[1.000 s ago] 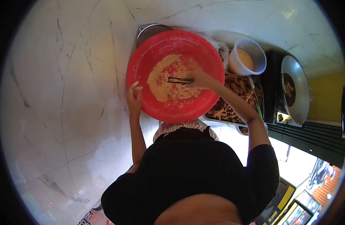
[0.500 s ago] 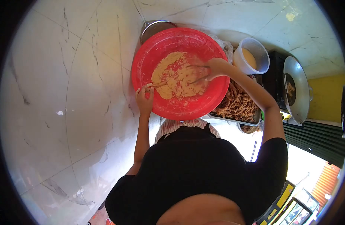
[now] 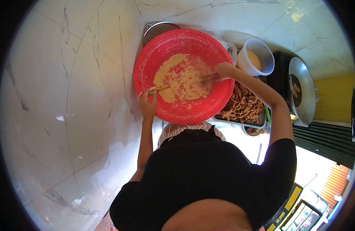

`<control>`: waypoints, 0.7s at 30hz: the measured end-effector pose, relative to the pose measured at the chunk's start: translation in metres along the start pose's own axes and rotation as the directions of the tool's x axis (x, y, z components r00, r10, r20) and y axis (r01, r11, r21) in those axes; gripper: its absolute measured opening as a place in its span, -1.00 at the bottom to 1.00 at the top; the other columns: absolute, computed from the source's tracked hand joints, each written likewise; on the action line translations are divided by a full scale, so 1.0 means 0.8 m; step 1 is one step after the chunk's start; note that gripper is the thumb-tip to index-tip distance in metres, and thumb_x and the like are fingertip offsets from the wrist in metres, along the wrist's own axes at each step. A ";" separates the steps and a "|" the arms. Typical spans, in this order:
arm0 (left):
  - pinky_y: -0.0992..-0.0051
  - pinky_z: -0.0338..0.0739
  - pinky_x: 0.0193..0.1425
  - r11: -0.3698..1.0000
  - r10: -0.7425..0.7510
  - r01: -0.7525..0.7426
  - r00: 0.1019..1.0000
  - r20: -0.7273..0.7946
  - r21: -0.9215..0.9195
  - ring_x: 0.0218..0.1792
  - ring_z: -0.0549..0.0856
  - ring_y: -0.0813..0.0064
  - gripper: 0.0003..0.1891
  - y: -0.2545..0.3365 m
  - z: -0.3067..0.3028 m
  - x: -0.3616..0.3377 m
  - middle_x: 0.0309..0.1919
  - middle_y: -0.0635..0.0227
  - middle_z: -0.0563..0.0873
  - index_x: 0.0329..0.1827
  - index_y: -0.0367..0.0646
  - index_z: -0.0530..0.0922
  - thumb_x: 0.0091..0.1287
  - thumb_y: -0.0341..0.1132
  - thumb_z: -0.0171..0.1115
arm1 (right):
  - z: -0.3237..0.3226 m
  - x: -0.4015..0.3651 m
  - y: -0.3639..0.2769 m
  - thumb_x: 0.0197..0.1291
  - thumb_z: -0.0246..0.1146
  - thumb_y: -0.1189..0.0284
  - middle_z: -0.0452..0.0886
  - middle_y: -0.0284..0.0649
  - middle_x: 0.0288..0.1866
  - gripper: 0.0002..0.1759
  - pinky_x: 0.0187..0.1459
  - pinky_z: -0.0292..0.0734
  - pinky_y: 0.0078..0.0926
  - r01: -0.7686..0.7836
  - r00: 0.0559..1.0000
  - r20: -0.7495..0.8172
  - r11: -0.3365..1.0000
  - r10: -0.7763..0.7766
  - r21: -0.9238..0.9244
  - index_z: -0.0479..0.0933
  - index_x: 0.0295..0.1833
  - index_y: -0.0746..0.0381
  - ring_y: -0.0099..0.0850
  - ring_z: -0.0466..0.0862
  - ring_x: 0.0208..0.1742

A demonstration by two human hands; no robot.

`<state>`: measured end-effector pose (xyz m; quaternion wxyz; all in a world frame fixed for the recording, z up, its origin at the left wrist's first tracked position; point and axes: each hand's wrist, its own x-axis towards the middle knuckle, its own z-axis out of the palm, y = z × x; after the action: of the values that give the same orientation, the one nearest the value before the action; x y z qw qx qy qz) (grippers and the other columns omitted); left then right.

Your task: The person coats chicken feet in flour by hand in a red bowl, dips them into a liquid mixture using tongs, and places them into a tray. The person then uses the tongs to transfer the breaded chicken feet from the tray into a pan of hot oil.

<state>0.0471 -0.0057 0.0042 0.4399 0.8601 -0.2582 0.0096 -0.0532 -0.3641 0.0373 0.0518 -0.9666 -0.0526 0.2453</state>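
Observation:
A large red basin [image 3: 146, 69] holds yellowish, floury crumbs [image 3: 181, 82] spread over its bottom. At the basin's left rim, my left hand [image 3: 148, 102] has its fingers closed on a thin light-brown stick [image 3: 162, 88] that points inward over the crumbs. On the right side, my right hand [image 3: 225, 72] grips dark tongs [image 3: 211, 77], whose arms lie close together. Their far ends are blurred among the crumbs.
Right of the basin, a tray [image 3: 239, 123] holds a heap of brown fried pieces [image 3: 245, 104]. A clear tub [image 3: 269, 61] with yellowish contents stands behind it. Farther right is a metal wok [image 3: 306, 81] with dark contents. A tiled wall [image 3: 96, 77] rises at the left.
The tongs in my right hand have gone from spread apart to nearly closed. My left hand still holds the stick at the rim, with little movement.

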 end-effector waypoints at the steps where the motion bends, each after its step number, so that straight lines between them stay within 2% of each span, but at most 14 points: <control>1: 0.38 0.12 0.22 1.000 0.002 -0.002 1.000 0.001 0.000 -0.27 0.60 0.60 -0.84 -0.001 0.000 0.000 -0.38 0.45 0.66 -0.17 -0.03 0.54 0.19 -0.31 0.14 | 0.001 0.000 -0.001 -0.39 0.38 0.16 0.58 -0.15 -0.35 -0.50 -0.26 0.48 -0.28 -0.017 0.999 0.032 0.999 0.019 -0.042 0.55 -0.23 0.16 -0.18 0.59 -0.26; 3: 0.38 0.13 0.21 1.000 0.004 -0.004 1.000 0.008 0.011 -0.29 0.60 0.60 -0.84 -0.001 0.000 0.000 -0.39 0.46 0.66 -0.17 -0.03 0.55 0.19 -0.31 0.14 | -0.001 -0.002 0.000 -0.37 0.38 0.18 0.58 -0.17 -0.35 -0.51 -0.26 0.49 -0.29 -0.034 0.997 0.061 0.996 0.039 -0.085 0.56 -0.21 0.13 -0.19 0.59 -0.25; 5: 0.38 0.14 0.20 1.000 0.016 -0.016 1.000 -0.003 0.007 -0.30 0.61 0.58 -0.83 0.001 0.001 0.000 -0.41 0.44 0.66 -0.17 -0.05 0.54 0.19 -0.31 0.14 | -0.008 -0.006 0.007 -0.34 0.37 0.21 0.58 -0.19 -0.40 -0.53 -0.27 0.48 -0.30 0.061 0.997 -0.052 0.998 -0.060 0.025 0.57 -0.19 0.12 -0.22 0.59 -0.31; 6: 0.38 0.15 0.20 1.000 0.024 -0.024 1.000 -0.014 0.003 -0.31 0.61 0.57 -0.83 0.002 -0.001 0.000 -0.44 0.42 0.66 -0.17 -0.07 0.54 0.18 -0.32 0.13 | -0.020 -0.006 0.010 -0.34 0.37 0.21 0.58 -0.19 -0.40 -0.53 -0.27 0.48 -0.30 0.063 0.997 -0.057 0.998 -0.061 0.026 0.57 -0.19 0.12 -0.22 0.59 -0.31; 8: 0.38 0.15 0.20 0.999 0.030 -0.030 0.999 -0.016 0.011 -0.31 0.61 0.57 -0.83 -0.001 0.000 0.000 -0.43 0.42 0.66 -0.17 -0.07 0.55 0.19 -0.32 0.13 | -0.055 -0.014 0.014 -0.26 0.34 0.20 0.59 -0.16 -0.44 -0.57 -0.27 0.47 -0.30 -0.048 0.995 -0.078 0.967 0.070 0.252 0.58 -0.18 0.13 -0.24 0.58 -0.36; 9: 0.38 0.14 0.20 0.999 0.034 -0.034 0.999 -0.015 0.017 -0.32 0.61 0.57 -0.83 -0.003 0.001 -0.001 -0.43 0.42 0.66 -0.18 -0.07 0.55 0.19 -0.32 0.13 | -0.066 -0.021 0.012 -0.26 0.34 0.20 0.59 -0.16 -0.44 -0.57 -0.27 0.47 -0.30 -0.051 0.994 -0.081 0.966 0.074 0.254 0.58 -0.18 0.13 -0.24 0.58 -0.36; 11: 0.37 0.15 0.20 0.999 0.042 -0.042 0.999 -0.024 0.028 -0.32 0.61 0.57 -0.84 -0.007 0.004 -0.001 -0.42 0.43 0.66 -0.18 -0.07 0.55 0.19 -0.32 0.13 | -0.083 -0.033 0.005 -0.18 0.32 0.19 0.58 -0.16 -0.49 -0.59 -0.30 0.46 -0.30 -0.035 0.883 -0.373 0.835 0.283 0.550 0.58 -0.16 0.12 -0.26 0.58 -0.42; 12: 0.37 0.15 0.20 0.998 0.043 -0.042 0.998 -0.034 0.039 -0.32 0.61 0.57 -0.84 -0.006 0.005 -0.001 -0.41 0.43 0.66 -0.19 -0.08 0.55 0.19 -0.32 0.13 | -0.076 -0.030 0.000 -0.18 0.32 0.19 0.58 -0.16 -0.49 -0.59 -0.30 0.46 -0.30 -0.039 0.880 -0.376 0.834 0.289 0.550 0.58 -0.16 0.12 -0.26 0.58 -0.42; 14: 0.38 0.14 0.20 0.998 0.046 -0.045 0.999 -0.020 0.044 -0.31 0.60 0.58 -0.84 -0.002 0.004 -0.002 -0.41 0.44 0.66 -0.19 -0.06 0.55 0.19 -0.31 0.14 | -0.047 -0.015 -0.019 -0.14 0.31 0.18 0.59 -0.14 -0.46 -0.57 -0.30 0.46 -0.33 0.114 0.952 -0.303 0.857 0.052 0.503 0.57 -0.10 0.11 -0.27 0.59 -0.41; 15: 0.39 0.14 0.20 0.998 0.043 -0.042 0.999 -0.010 0.052 -0.31 0.60 0.60 -0.85 0.000 0.002 -0.001 -0.40 0.45 0.65 -0.19 -0.04 0.55 0.19 -0.30 0.14 | -0.036 -0.012 -0.031 -0.14 0.31 0.18 0.59 -0.14 -0.46 -0.57 -0.30 0.46 -0.33 0.115 0.948 -0.313 0.856 0.057 0.504 0.57 -0.10 0.11 -0.27 0.59 -0.41; 17: 0.39 0.14 0.20 0.997 0.041 -0.041 0.999 0.005 0.061 -0.31 0.60 0.60 -0.84 -0.001 0.001 0.001 -0.39 0.45 0.65 -0.19 -0.04 0.55 0.19 -0.30 0.14 | -0.021 -0.012 -0.049 -0.13 0.31 0.18 0.59 -0.12 -0.44 -0.56 -0.30 0.45 -0.33 0.117 0.979 -0.198 0.909 -0.040 0.399 0.56 -0.08 0.12 -0.27 0.59 -0.39; 18: 0.38 0.14 0.20 0.997 0.026 -0.028 0.999 0.024 0.066 -0.31 0.60 0.59 -0.84 0.000 0.001 0.000 -0.39 0.46 0.65 -0.19 -0.04 0.55 0.19 -0.29 0.14 | -0.029 -0.016 -0.047 -0.13 0.31 0.18 0.59 -0.12 -0.44 -0.56 -0.30 0.45 -0.33 0.113 0.978 -0.205 0.908 -0.031 0.403 0.56 -0.08 0.12 -0.27 0.59 -0.39; 20: 0.37 0.13 0.20 0.995 0.020 -0.025 0.998 0.054 0.094 -0.30 0.60 0.58 -0.83 0.006 -0.001 0.000 -0.38 0.44 0.66 -0.19 -0.06 0.54 0.20 -0.28 0.13 | -0.059 -0.040 -0.038 -0.13 0.32 0.16 0.60 -0.07 -0.37 -0.53 -0.26 0.45 -0.34 0.092 0.957 -0.279 0.822 0.084 0.562 0.56 -0.09 0.16 -0.22 0.58 -0.33; 21: 0.35 0.12 0.21 0.992 0.005 -0.014 0.997 0.077 0.123 -0.29 0.60 0.57 -0.82 0.008 -0.001 0.001 -0.37 0.42 0.66 -0.19 -0.08 0.54 0.20 -0.26 0.12 | -0.067 -0.054 -0.031 -0.13 0.32 0.16 0.60 -0.07 -0.37 -0.53 -0.26 0.45 -0.34 0.082 0.952 -0.287 0.820 0.104 0.566 0.56 -0.09 0.16 -0.22 0.58 -0.33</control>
<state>0.0452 -0.0090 0.0099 0.3756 0.8841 -0.2779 -0.0054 -0.0673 -0.3487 0.1075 0.3452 -0.9327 0.0376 0.0978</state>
